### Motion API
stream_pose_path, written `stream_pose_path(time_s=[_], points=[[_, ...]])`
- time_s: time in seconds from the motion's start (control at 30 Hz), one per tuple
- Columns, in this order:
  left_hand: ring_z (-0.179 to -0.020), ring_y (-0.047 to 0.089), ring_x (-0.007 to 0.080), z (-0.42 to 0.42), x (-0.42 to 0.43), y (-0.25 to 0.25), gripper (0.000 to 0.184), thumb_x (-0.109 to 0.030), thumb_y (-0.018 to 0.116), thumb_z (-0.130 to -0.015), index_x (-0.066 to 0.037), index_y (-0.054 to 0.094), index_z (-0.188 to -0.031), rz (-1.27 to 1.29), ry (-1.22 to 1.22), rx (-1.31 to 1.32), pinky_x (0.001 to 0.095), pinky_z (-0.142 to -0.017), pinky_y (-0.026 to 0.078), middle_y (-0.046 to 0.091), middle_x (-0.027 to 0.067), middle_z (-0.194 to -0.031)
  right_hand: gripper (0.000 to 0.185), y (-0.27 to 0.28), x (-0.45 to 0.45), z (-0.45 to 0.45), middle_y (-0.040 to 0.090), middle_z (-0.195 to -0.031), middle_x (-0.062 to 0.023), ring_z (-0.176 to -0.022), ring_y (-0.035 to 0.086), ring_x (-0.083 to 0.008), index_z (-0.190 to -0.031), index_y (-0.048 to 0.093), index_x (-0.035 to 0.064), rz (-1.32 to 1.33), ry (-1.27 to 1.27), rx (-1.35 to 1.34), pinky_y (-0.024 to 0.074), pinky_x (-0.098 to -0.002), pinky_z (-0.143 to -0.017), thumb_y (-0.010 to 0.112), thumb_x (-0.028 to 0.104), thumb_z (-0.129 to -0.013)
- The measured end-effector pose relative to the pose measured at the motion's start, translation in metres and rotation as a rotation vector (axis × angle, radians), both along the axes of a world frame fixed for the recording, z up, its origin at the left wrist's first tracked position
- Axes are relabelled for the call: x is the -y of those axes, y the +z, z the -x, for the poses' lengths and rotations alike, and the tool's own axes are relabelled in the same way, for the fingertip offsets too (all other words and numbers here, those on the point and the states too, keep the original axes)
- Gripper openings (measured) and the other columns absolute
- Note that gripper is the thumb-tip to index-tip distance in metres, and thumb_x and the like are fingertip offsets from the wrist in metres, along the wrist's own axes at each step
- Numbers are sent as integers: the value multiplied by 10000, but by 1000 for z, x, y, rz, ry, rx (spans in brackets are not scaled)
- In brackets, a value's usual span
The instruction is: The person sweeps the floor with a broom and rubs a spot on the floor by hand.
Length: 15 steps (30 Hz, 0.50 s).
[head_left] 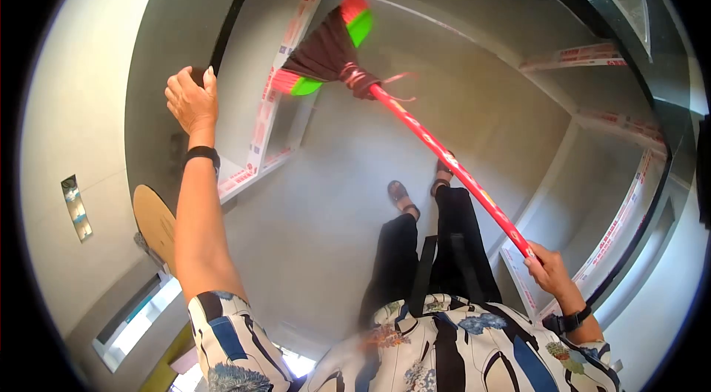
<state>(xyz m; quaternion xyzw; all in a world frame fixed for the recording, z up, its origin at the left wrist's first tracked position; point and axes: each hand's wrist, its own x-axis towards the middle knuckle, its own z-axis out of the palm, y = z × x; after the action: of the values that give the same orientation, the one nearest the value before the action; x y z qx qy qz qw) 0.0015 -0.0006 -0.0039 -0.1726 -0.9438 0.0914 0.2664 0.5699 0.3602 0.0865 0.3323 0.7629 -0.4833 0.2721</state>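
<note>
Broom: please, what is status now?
Right hand grips broom handle; cloth over bristles. Left hand at grey panel edge, grip unclear. Taped frame behind bristles, contact unclear.

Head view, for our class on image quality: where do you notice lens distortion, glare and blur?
Head view: the wide lens bows the black rim and blacks out the corners; glare whitens the slot window, lower left; the trousers look smeared at their outer edge, while the broom has a fairly clear handle.
</note>
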Motion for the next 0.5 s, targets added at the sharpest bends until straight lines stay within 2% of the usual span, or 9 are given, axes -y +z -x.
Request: stream_pose_path(time_s=[0.1, 0.17, 0.3, 0.37, 0.43, 0.5], points=[[-1001, 483, 288, -1, -1, 2, 402, -444, 557, -813, -113, 526, -1040, -17, 3, 17, 434, -819, 423, 501, 84, -1041, 329, -24, -1, 36, 577, -766, -177, -632, 583, -264, -1159, 531, 46, 53, 59, 11, 460, -330, -602, 539, 137, -842], [-1002, 481, 288, -1, -2, 2, 403, -443, 557, -812, -112, 525, -1041, -11, 7, 21, 434, -820, 423, 500, 87, -1042, 329, -49, 2, 53, 588, -801, -195, -672, 602, -278, -1171, 529, 58, -1, 101, -128, 465, -342, -618, 534, 153, -856], [-1007, 474, 293, -3, -3, 4, 414, -440, 556, -813, -103, 519, -1050, -27, 8, 48, 431, -832, 416, 495, 93, -1047, 320, -83, 9, 101, 590, -795, -189, -687, 603, -298, -1167, 531, 59, -24, 106, -182, 466, -348, -627, 525, 170, -868], [-1008, 473, 294, -3, -4, 3, 415, -439, 556, -814, -101, 517, -1053, -46, 8, 50, 431, -837, 414, 495, 94, -1048, 305, -102, 11, 123, 596, -791, -183, -702, 600, -303, -1151, 543, 53, 20, 80, -173, 463, -352, -640, 523, 176, -872], [-1011, 471, 296, -3, -4, 4, 414, -432, 556, -814, -98, 514, -1055, -41, 11, 60, 435, -844, 409, 495, 96, -1050, 287, -115, 14, 156, 594, -771, -178, -683, 581, -291, -1112, 563, 42, 27, 55, -315, 456, -361, -644, 517, 192, -872], [-1013, 471, 298, -3, -4, 4, 410, -428, 556, -815, -98, 513, -1055, -42, 9, 65, 437, -845, 409, 494, 97, -1051, 280, -121, 18, 202, 585, -749, -184, -656, 557, -293, -1072, 577, 26, 53, 70, -279, 449, -370, -634, 508, 207, -870]])
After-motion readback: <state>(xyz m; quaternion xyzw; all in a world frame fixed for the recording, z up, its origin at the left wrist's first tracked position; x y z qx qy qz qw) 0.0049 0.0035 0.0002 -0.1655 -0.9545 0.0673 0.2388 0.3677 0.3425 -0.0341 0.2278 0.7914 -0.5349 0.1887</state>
